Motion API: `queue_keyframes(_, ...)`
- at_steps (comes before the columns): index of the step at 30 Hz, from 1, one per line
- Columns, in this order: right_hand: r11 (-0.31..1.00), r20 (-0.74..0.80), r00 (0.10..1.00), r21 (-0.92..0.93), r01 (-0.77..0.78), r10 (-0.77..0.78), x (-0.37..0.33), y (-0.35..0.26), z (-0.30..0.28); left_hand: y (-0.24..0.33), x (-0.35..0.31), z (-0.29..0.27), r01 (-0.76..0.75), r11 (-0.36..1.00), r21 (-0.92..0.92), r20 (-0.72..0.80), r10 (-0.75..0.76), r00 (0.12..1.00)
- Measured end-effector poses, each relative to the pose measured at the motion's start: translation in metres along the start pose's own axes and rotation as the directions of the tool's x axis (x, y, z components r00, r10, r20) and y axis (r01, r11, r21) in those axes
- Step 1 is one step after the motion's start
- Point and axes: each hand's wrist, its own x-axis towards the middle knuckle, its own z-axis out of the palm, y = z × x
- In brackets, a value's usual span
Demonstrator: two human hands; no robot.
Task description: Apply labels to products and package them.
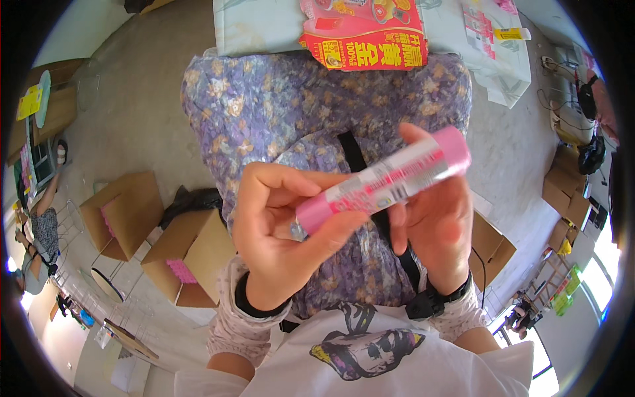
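A pink tube (390, 177) with a pale printed label hangs tilted over my lap, its right end higher. My left hand (278, 231) grips its lower left end between thumb and fingers; a small clear or silvery tip shows below that end. My right hand (436, 225) is behind the tube's right half, slightly blurred. Its fingers are apart, one reaching up past the tube's far side; whether it touches the tube is hard to tell. Beneath both hands spreads a purple floral cloth (264, 106), crossed by a black strap (352, 152).
Ahead, a white-covered table (258, 30) bears a red and yellow package (367, 40) and a yellow tube (512, 33). Cardboard boxes (132, 205) holding pink items stand at left, another box (489, 245) at right. At the far left is another person (43, 231).
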Motion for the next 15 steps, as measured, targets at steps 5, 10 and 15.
queue_keyframes(5, 0.949, 0.071, 0.972, -0.242, -0.200, 0.223, 0.010, -0.004, 0.001, 0.007, 0.001, -0.001, 0.414, 0.814, -0.408, 0.067, -0.426, 0.902)
queue_keyframes(10, 0.955, 0.175, 0.982, -0.297, -0.018, 0.073, 0.018, 0.005, -0.008, 0.006, 0.002, 0.002, 0.198, 0.979, -0.047, 0.027, -0.197, 0.980)
queue_keyframes(15, 0.953, 0.127, 0.981, -0.282, -0.107, 0.148, 0.023, -0.003, -0.001, 0.001, 0.000, -0.007, 0.132, 0.991, -0.005, -0.012, -0.132, 0.991)
